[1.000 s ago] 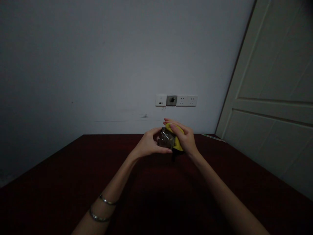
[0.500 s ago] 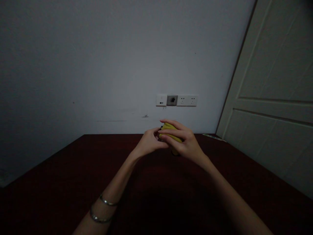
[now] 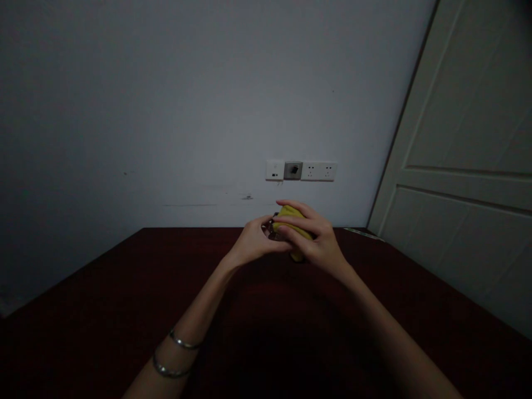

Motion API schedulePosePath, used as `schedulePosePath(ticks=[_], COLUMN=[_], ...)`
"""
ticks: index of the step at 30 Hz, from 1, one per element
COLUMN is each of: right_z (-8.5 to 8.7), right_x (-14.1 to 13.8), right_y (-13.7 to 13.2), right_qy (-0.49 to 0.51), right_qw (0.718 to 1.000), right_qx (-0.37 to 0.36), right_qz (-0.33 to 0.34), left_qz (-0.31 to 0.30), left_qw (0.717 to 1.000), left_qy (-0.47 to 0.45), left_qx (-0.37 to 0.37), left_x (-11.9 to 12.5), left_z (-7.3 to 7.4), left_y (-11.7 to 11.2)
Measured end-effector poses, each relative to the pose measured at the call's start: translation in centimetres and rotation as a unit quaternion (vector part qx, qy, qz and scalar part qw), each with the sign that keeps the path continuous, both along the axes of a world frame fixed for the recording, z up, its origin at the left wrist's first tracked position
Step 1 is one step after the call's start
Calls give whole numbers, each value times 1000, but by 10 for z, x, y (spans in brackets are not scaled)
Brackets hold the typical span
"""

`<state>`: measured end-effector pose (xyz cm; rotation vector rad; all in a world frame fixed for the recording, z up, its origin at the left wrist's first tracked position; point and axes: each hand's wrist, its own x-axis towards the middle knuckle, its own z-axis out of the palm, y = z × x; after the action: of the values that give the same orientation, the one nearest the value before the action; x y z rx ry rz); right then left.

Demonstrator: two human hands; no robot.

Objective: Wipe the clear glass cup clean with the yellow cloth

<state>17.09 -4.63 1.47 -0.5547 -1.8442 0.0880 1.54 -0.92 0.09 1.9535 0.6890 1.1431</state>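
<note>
My right hand (image 3: 319, 235) grips a folded yellow cloth (image 3: 291, 211), its fingers laid across the top. A lower bit of the cloth hangs beneath my hands. My left hand (image 3: 258, 239) curls around a small dark, partly shiny object (image 3: 273, 228), which the cloth presses against. Fingers and cloth cover most of that object, so its kind cannot be made out. Both hands meet above the far part of the dark red table.
The dark red table (image 3: 174, 277) runs up to a pale wall (image 3: 187, 111). Several sockets and switches (image 3: 318, 171) sit on the wall behind my hands. A flat strip (image 3: 363, 234) lies at the far right table edge, by a panelled door (image 3: 465, 166).
My right hand and the yellow cloth have shifted slightly right and up. More of the cloth shows below my hands. My left hand has stayed nearly still.
</note>
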Motion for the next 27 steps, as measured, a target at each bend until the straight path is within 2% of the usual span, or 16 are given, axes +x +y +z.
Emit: schedulePosePath(ticks=[3,5,12,19,27], right_z=[-2,-3,0,-2,-3], right_x=[-2,-1,6,1,4], right_y=[5,8,0,3,2], right_qy=[101,129,24,112,54], right_qw=[994,990,998,994,998], right_qx=[-38,-54,-11,-7,-15], right_qz=[-9,9,59,-15,37], left_qz=[-34,-51,-80,-91,-73], left_qw=[998,995,987,987,990], left_qy=[-39,-68,-115,-97,-105], left_qx=[-31,-60,-74,-88,-67], left_x=[0,0,-4,-5,-6], left_z=[-1,-2,-5,-3,-2], left_y=[0,1,8,7,7])
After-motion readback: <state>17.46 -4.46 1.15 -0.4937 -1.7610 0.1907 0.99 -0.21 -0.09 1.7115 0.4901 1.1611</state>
